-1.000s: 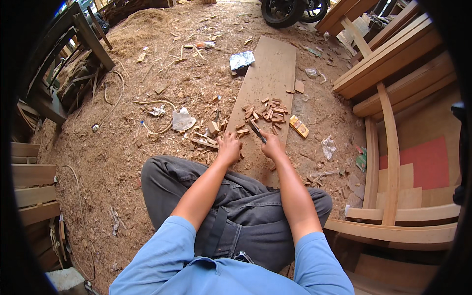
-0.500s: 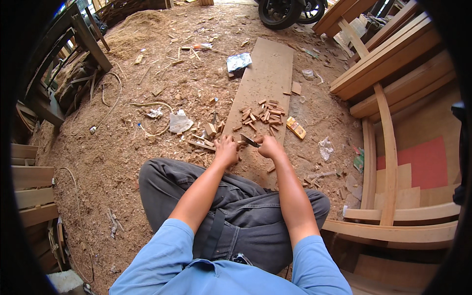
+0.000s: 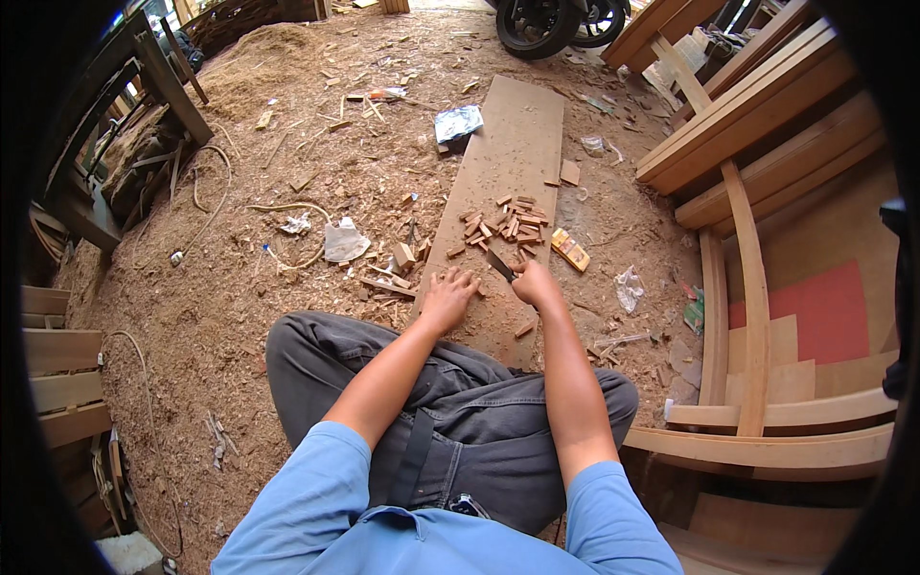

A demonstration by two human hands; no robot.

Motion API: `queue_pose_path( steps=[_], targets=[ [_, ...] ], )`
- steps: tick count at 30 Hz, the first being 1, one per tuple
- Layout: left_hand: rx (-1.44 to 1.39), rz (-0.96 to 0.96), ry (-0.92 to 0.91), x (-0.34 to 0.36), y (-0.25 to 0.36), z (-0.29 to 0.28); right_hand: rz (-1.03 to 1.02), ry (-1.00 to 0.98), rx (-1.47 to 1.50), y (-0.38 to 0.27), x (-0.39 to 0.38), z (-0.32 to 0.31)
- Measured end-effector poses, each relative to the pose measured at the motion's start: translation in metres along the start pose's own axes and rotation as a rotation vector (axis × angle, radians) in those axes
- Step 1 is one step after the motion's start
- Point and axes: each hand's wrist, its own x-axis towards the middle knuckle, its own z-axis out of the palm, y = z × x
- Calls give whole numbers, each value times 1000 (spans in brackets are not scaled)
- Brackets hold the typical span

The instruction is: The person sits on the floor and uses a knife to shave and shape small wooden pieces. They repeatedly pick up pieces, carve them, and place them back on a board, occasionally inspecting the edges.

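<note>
My right hand (image 3: 535, 285) is closed around a knife with a dark, broad blade (image 3: 499, 265), which points up and away to the left over the board. Flat on the near part of the long wooden board (image 3: 517, 125) lies my left hand (image 3: 448, 299), its fingers apart; whether a small piece is under them is hidden. Just beyond both hands a heap of short wooden pieces (image 3: 517, 222) is piled on the board. One loose wooden piece (image 3: 524, 329) rests close to my right wrist.
A yellow packet (image 3: 570, 249) lies right of the board. Left of it are a wood block (image 3: 403, 256), offcuts and a white plastic scrap (image 3: 345, 241). Wooden frames (image 3: 752, 307) stand on the right. A motorcycle wheel (image 3: 537, 24) shows at the far end. Shavings cover the ground.
The knife has come away from beside my left hand's fingers, and its blade now points more steeply away from me. My left hand's fingers have spread out on the board.
</note>
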Motion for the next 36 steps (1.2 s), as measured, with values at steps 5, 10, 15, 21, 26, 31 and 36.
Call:
queue_pose_path(
  steps=[5, 10, 15, 21, 26, 31, 36],
  targets=[
    [117, 106, 9, -2, 9, 4, 10, 50, 32, 0, 0, -2],
    [94, 54, 83, -1, 6, 7, 37, 31, 64, -1, -3, -3],
    [-163, -131, 77, -1, 3, 14, 17, 18, 206, 6, -9, -11],
    [-1010, -440, 307, 23, -3, -8, -69, -5, 909, 7, -49, -13],
    [-1582, -463, 229, 27, 0, -57, -39, -59, 1250, -5, -92, 2],
    [-1746, -426, 207, 18, -1, -93, -69, -60, 1354, -18, -91, 18],
    [-1845, -373, 122, 17, -5, -98, -87, 128, 1336, -15, -75, 33]
  ],
)
